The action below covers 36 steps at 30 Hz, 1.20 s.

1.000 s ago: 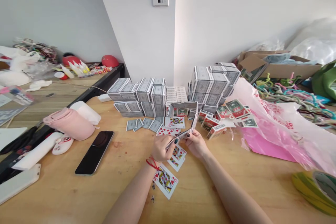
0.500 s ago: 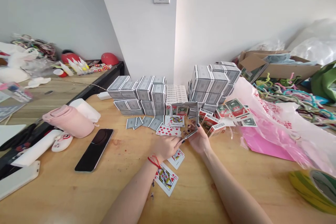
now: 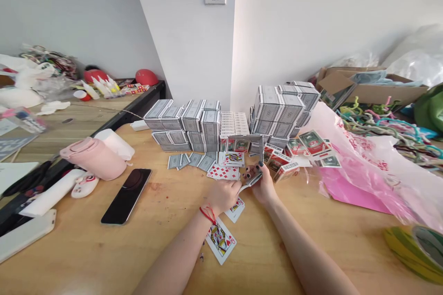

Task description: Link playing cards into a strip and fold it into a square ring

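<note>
My right hand (image 3: 265,189) is closed round an angular frame of folded playing cards (image 3: 247,138), its dark-nailed fingers curled inside. My left hand (image 3: 224,196), a red string at its wrist, pinches the frame's near end. Below the left hand lie a queen of hearts (image 3: 221,243) and another face card (image 3: 236,212), both face up. Just beyond the hands are a red diamond card (image 3: 223,172) and a face-up picture card (image 3: 233,158). Several grey-backed cards (image 3: 197,161) lie to their left. Fingers partly hide where the frame is held.
Stacked blocks of folded grey cards (image 3: 200,122) and a taller stack (image 3: 277,110) stand at the back. Red card boxes (image 3: 280,161) lie right, beside pink plastic (image 3: 356,189). A phone (image 3: 126,197), a pink cup (image 3: 97,159) and yellow tape (image 3: 403,251) are on the table.
The view has shifted slightly. My left fingers have curled in more tightly at the near end of the card frame. My right hand keeps its hold.
</note>
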Motion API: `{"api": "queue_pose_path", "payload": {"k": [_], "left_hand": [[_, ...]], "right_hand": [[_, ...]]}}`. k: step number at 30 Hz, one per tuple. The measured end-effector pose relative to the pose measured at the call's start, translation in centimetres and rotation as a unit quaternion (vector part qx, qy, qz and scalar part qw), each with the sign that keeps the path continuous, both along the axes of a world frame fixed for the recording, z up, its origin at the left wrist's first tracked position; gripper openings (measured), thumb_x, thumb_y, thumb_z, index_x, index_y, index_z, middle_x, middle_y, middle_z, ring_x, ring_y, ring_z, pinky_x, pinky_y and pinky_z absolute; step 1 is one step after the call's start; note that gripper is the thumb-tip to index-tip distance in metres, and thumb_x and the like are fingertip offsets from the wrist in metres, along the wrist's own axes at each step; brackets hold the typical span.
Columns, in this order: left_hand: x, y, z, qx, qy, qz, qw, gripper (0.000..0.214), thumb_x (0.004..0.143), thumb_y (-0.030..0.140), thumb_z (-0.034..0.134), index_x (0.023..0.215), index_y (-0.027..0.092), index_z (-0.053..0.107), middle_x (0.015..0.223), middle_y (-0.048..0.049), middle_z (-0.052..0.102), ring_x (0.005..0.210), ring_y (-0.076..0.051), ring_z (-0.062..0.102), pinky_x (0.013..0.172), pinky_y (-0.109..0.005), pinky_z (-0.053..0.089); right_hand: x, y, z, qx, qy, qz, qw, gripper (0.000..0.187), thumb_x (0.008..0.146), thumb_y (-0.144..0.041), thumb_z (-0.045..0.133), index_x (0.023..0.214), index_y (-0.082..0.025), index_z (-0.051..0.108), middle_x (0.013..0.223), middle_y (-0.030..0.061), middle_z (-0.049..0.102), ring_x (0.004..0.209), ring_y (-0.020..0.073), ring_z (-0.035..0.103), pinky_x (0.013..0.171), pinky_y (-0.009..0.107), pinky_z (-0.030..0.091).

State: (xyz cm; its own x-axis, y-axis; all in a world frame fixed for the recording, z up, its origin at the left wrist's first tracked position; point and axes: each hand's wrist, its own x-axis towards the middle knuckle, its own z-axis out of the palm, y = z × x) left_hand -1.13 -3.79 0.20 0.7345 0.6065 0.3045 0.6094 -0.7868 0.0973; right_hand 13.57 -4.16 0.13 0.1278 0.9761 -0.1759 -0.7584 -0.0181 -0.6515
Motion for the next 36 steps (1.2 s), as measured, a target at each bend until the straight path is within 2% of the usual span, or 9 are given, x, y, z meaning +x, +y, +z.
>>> {"api": "queue_pose_path", "payload": {"k": [5, 10, 13, 16, 19, 23, 26, 36], "left_hand": [[0.4, -0.6, 0.2, 0.015, -0.023, -0.019, 0.999, 0.018, 0.082, 0.021, 0.040, 0.068, 0.017, 0.049, 0.058, -0.0034, 0.054, 0.055, -0.016, 0.053, 0.051, -0.027, 0.036], [-0.1, -0.3, 0.3, -0.004, -0.062, 0.000, 0.998, 0.017, 0.081, 0.021, 0.043, 0.067, 0.017, 0.052, 0.059, -0.0033, 0.054, 0.057, -0.016, 0.052, 0.053, -0.028, 0.037], [-0.1, -0.1, 0.7, -0.019, -0.095, -0.002, 0.995, 0.014, 0.082, 0.023, 0.043, 0.076, 0.017, 0.054, 0.070, -0.0051, 0.058, 0.069, -0.018, 0.054, 0.061, -0.030, 0.040], [0.0, -0.2, 0.9, -0.044, -0.166, -0.005, 0.985, 0.013, 0.083, 0.024, 0.044, 0.088, 0.017, 0.054, 0.087, -0.0067, 0.060, 0.084, -0.019, 0.053, 0.072, -0.032, 0.042], [0.1, -0.3, 0.7, -0.059, -0.242, -0.020, 0.968, 0.010, 0.083, 0.019, 0.044, 0.085, 0.017, 0.054, 0.088, -0.0067, 0.059, 0.087, -0.018, 0.053, 0.077, -0.032, 0.042], [0.1, -0.2, 0.2, -0.076, -0.298, -0.029, 0.951, 0.012, 0.081, 0.016, 0.046, 0.074, 0.018, 0.055, 0.077, -0.0050, 0.058, 0.079, -0.016, 0.053, 0.071, -0.029, 0.043], [0.2, -0.2, -0.1, -0.082, -0.319, -0.018, 0.944, 0.012, 0.081, 0.015, 0.047, 0.073, 0.018, 0.057, 0.071, -0.0038, 0.056, 0.073, -0.015, 0.052, 0.067, -0.028, 0.043], [0.9, -0.8, 0.0, -0.069, -0.339, 0.060, 0.936, 0.013, 0.081, 0.014, 0.045, 0.071, 0.018, 0.052, 0.068, -0.0031, 0.051, 0.070, -0.015, 0.049, 0.063, -0.028, 0.040]], "right_hand": [[0.0, -0.1, 0.1, 0.009, 0.035, -0.024, 0.999, 0.017, 0.070, -0.035, 0.062, 0.064, -0.022, 0.052, 0.058, -0.0051, 0.053, 0.052, 0.0105, 0.046, 0.053, 0.025, 0.044], [0.2, -0.5, 0.4, 0.058, 0.047, 0.018, 0.997, 0.016, 0.066, -0.027, 0.067, 0.072, -0.023, 0.054, 0.066, -0.0040, 0.055, 0.062, 0.0125, 0.051, 0.061, 0.028, 0.046], [0.3, -0.7, 0.6, 0.071, 0.025, 0.049, 0.996, 0.021, 0.063, -0.020, 0.069, 0.079, -0.024, 0.055, 0.073, -0.0033, 0.059, 0.067, 0.0136, 0.054, 0.065, 0.031, 0.047], [0.4, -0.6, 0.5, 0.065, 0.019, 0.052, 0.996, 0.021, 0.064, -0.019, 0.068, 0.080, -0.023, 0.056, 0.076, -0.0035, 0.061, 0.068, 0.0134, 0.055, 0.068, 0.032, 0.048], [0.4, -0.5, 0.4, 0.066, 0.041, 0.038, 0.996, 0.017, 0.064, -0.019, 0.067, 0.076, -0.023, 0.056, 0.074, -0.0039, 0.060, 0.069, 0.0132, 0.055, 0.076, 0.035, 0.047], [0.3, -0.3, 0.1, 0.058, 0.045, 0.035, 0.997, 0.016, 0.064, -0.019, 0.068, 0.075, -0.022, 0.057, 0.072, -0.0030, 0.059, 0.068, 0.0139, 0.055, 0.075, 0.035, 0.047], [0.1, -0.3, 0.0, 0.059, 0.043, 0.029, 0.997, 0.016, 0.064, -0.019, 0.068, 0.074, -0.022, 0.057, 0.071, -0.0033, 0.058, 0.066, 0.0128, 0.053, 0.071, 0.033, 0.047], [-0.5, -0.2, -0.1, 0.039, 0.052, 0.002, 0.998, 0.014, 0.063, -0.020, 0.068, 0.069, -0.022, 0.055, 0.069, -0.0045, 0.060, 0.064, 0.0123, 0.054, 0.075, 0.034, 0.048]]}}
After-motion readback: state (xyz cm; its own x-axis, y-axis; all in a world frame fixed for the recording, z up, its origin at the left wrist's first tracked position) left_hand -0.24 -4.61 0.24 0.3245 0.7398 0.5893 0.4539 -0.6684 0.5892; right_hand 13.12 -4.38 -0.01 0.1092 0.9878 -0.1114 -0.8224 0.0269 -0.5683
